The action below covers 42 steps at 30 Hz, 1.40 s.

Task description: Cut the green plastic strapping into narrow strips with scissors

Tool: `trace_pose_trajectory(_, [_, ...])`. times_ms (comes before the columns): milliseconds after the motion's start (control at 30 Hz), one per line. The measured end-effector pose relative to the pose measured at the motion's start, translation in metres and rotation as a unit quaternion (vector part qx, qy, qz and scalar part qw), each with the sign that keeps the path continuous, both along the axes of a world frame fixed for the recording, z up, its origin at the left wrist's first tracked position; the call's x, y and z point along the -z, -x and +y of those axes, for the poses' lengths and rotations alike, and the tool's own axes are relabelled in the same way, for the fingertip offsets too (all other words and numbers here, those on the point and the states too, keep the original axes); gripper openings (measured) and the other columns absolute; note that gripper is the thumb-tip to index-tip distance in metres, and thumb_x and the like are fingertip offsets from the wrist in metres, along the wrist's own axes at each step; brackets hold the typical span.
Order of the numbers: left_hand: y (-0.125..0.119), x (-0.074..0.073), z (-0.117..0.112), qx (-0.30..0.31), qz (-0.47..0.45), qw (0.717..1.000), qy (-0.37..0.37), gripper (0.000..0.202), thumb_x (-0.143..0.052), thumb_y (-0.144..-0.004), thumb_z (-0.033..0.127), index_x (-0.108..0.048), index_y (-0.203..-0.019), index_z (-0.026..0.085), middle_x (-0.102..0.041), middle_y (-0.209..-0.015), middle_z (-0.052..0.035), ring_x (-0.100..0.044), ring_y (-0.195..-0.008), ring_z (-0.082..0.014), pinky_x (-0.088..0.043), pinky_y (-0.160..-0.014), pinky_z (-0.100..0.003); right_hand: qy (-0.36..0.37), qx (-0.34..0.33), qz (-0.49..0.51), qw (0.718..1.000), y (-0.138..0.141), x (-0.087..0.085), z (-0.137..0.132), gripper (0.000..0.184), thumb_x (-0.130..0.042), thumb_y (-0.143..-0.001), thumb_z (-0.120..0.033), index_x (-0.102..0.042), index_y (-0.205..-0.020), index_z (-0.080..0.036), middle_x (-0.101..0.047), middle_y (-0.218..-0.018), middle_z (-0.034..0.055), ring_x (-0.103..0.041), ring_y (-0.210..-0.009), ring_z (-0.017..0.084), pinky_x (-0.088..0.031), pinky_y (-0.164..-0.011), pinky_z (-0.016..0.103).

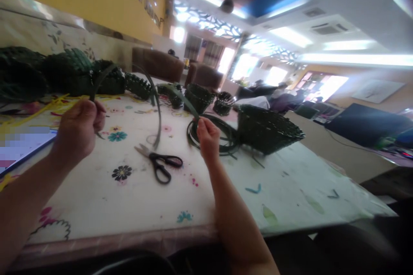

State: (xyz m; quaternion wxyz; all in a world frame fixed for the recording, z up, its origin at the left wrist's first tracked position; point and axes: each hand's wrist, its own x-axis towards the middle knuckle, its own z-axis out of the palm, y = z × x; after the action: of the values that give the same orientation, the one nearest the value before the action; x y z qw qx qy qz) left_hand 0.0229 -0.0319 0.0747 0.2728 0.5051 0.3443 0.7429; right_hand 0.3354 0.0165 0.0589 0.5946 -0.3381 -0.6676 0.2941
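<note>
Green strip (pixel 159 116) in my grip above a flower-printed table (pixel 138 210)

The table spreads across my lower view. On my right sits a big, dark woven basket (pixel 267 131) — more baskets (pixel 202 96) stand beyond it, to the left. A coil (pixel 228 151) of strips lies beside the big one, behind my right hand (pixel 209 137). My left hand (pixel 80 126) is curled tight around the green strip, which arches between my hands. My right pinches a flat green length (pixel 189 105) — whether both are one piece, I cannot tell. Black-handled scissors (pixel 153 157) lie below the arch.
</note>
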Motion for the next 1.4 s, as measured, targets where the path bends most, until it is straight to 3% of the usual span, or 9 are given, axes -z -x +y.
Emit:
trace_pose_trajectory(133, [0.009,0.007,0.004,-0.017,0.116,0.993,0.000,0.030,-0.062,-0.095,0.041,-0.060,-0.080,0.015,-0.046,-0.061,0.0030,-0.036,-0.053,-0.0078,-0.028,-0.051,-0.023,0.033,-0.145,-0.092,0.985,-0.005,-0.012,-0.010,0.038,-0.067,-0.087,-0.053,-0.072,-0.077,-0.016,-0.041,-0.058,-0.0047,-0.032,-0.053,0.008,-0.024,-0.048,0.023])
trace_pose_trajectory(267, [0.003,0.011,-0.001,0.027,0.291,0.955,0.045,0.041,-0.058,-0.095,0.054,-0.065,-0.083,0.016,-0.070,-0.091,-0.0075,-0.062,-0.087,-0.0158,-0.047,-0.083,-0.026,0.032,-0.208,-0.126,0.969,0.000,-0.016,-0.018,0.038,-0.070,-0.084,-0.053,-0.075,-0.077,-0.017,-0.046,-0.057,-0.0040,-0.036,-0.054,0.008,-0.027,-0.049,0.022])
trace_pose_trajectory(333, [-0.001,0.010,-0.003,0.043,0.330,0.940,0.071,0.045,-0.060,-0.091,0.060,-0.066,-0.083,0.016,-0.072,-0.092,-0.0090,-0.063,-0.090,-0.0188,-0.048,-0.086,-0.028,0.021,-0.193,-0.098,0.976,0.001,-0.015,-0.018,0.038,-0.070,-0.085,-0.054,-0.076,-0.078,-0.018,-0.045,-0.057,-0.0040,-0.036,-0.054,0.008,-0.028,-0.049,0.022])
trace_pose_trajectory(467, [-0.002,0.008,-0.006,0.092,0.311,0.944,0.068,0.044,-0.059,-0.095,0.057,-0.068,-0.091,0.014,-0.065,-0.067,-0.0049,-0.057,-0.062,-0.0134,-0.047,-0.062,-0.025,-0.016,-0.159,-0.060,0.985,0.001,-0.012,-0.014,0.034,-0.068,-0.089,-0.049,-0.075,-0.077,-0.018,-0.047,-0.059,-0.0037,-0.041,-0.055,0.009,-0.035,-0.054,0.023])
trace_pose_trajectory(667, [0.005,0.003,-0.006,0.244,0.084,0.964,0.068,0.036,-0.078,-0.085,0.049,-0.068,-0.090,0.014,-0.055,-0.056,0.0000,-0.046,-0.043,-0.0084,-0.031,-0.038,-0.018,-0.145,-0.010,-0.146,0.979,0.009,-0.006,-0.012,0.022,-0.064,-0.095,-0.037,-0.075,-0.102,-0.020,-0.064,-0.086,0.0024,-0.060,-0.080,0.015,-0.049,-0.077,0.028])
trace_pose_trajectory(867, [0.020,-0.007,-0.002,0.329,-0.028,0.937,0.112,0.025,-0.078,-0.085,0.034,-0.071,-0.095,0.012,-0.050,-0.056,0.0030,-0.028,-0.038,-0.0029,-0.022,-0.032,-0.015,-0.154,0.098,-0.221,0.958,0.015,0.016,-0.001,0.034,-0.048,-0.102,-0.028,-0.067,-0.128,-0.018,-0.068,-0.105,0.0097,-0.064,-0.097,0.020,-0.051,-0.090,0.031])
trace_pose_trajectory(1133, [0.037,0.006,0.008,0.396,0.017,0.877,0.272,0.020,-0.063,-0.094,0.025,-0.070,-0.091,0.006,-0.045,-0.055,0.0019,-0.032,-0.037,-0.0039,-0.033,-0.032,-0.014,-0.130,0.177,-0.151,0.964,0.000,0.029,0.021,0.028,-0.044,-0.101,-0.032,-0.068,-0.110,-0.018,-0.070,-0.088,0.0064,-0.065,-0.084,0.019,-0.048,-0.082,0.030])
trace_pose_trajectory(1300, [0.030,0.008,0.006,0.409,0.045,0.864,0.290,0.023,-0.060,-0.095,0.028,-0.066,-0.083,0.009,-0.046,-0.056,-0.0005,-0.043,-0.043,-0.0089,-0.046,-0.041,-0.021,-0.083,0.248,-0.085,0.961,-0.012,0.029,0.030,0.031,-0.042,-0.102,-0.038,-0.064,-0.091,-0.019,-0.059,-0.066,-0.0009,-0.056,-0.064,0.015,-0.042,-0.070,0.028])
trace_pose_trajectory(1400, [0.024,0.006,0.005,0.413,0.039,0.864,0.284,0.027,-0.054,-0.098,0.027,-0.061,-0.077,0.011,-0.040,-0.054,0.0027,-0.034,-0.040,-0.0063,-0.039,-0.038,-0.017,-0.068,0.252,-0.080,0.962,-0.017,0.030,0.034,0.030,-0.045,-0.101,-0.039,-0.062,-0.085,-0.020,-0.057,-0.064,-0.0021,-0.054,-0.062,0.014,-0.041,-0.068,0.026])
